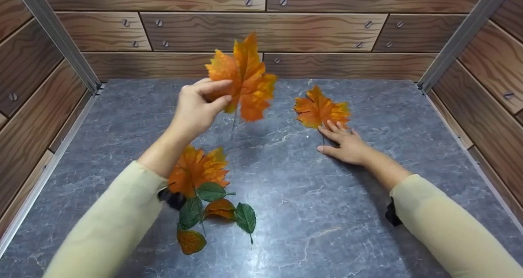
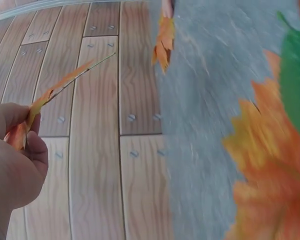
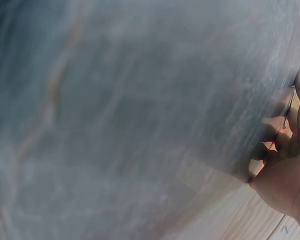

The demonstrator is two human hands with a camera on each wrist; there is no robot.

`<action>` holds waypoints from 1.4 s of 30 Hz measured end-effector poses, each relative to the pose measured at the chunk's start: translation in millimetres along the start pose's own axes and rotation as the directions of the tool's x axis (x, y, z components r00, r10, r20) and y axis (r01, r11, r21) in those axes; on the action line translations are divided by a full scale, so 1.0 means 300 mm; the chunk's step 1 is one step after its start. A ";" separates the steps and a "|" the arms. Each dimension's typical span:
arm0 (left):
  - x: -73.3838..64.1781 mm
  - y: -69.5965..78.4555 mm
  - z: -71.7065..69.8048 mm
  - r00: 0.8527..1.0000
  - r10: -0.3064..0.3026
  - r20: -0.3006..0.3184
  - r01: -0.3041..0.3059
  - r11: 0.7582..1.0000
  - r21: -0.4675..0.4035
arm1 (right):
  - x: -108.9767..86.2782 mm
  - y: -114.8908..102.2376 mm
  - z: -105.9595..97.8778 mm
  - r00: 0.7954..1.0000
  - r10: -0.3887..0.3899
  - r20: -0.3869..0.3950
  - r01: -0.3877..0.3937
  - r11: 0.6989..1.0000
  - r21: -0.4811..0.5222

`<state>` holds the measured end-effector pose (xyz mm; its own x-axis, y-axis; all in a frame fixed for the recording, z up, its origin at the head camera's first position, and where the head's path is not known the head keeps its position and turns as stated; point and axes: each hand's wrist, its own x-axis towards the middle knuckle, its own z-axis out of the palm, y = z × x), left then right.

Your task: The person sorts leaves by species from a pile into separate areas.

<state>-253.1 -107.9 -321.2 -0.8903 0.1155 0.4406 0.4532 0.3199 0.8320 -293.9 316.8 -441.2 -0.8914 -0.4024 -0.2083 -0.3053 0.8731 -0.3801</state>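
In the head view my left hand holds up an orange artificial maple leaf, pinched between thumb and fingers at its left edge; its thin stem hangs down. The left wrist view shows that leaf nearly edge-on. My right hand lies low at the table, fingers extended, touching the lower edge of a second orange maple leaf on the surface. In the right wrist view the right hand partly hides that leaf.
On the grey marbled table, near my left forearm, lies a third maple leaf. Small green leaves and brownish-orange leaves cluster by it. Wood-patterned walls border the table at the back and sides.
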 end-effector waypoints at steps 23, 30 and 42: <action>0.168 -0.214 0.339 0.922 -0.387 0.022 0.366 0.851 -0.377 | -0.001 0.005 -0.005 1.000 -0.003 0.009 0.003 1.000 -0.006; 0.170 -0.266 0.378 0.892 -0.452 0.019 0.428 0.827 -0.364 | 0.005 -0.002 -0.004 1.000 0.001 0.012 0.000 1.000 -0.006; 0.150 -0.312 0.425 0.855 -0.519 0.019 0.502 0.817 -0.282 | 0.004 -0.005 -0.002 1.000 0.006 0.007 -0.006 1.000 -0.004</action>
<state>-341.2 -12.6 -422.4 -0.9969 -0.0496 -0.0614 -0.0640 0.0544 0.9965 -294.9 315.2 -440.4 -0.8909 -0.3988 -0.2173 -0.3011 0.8768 -0.3749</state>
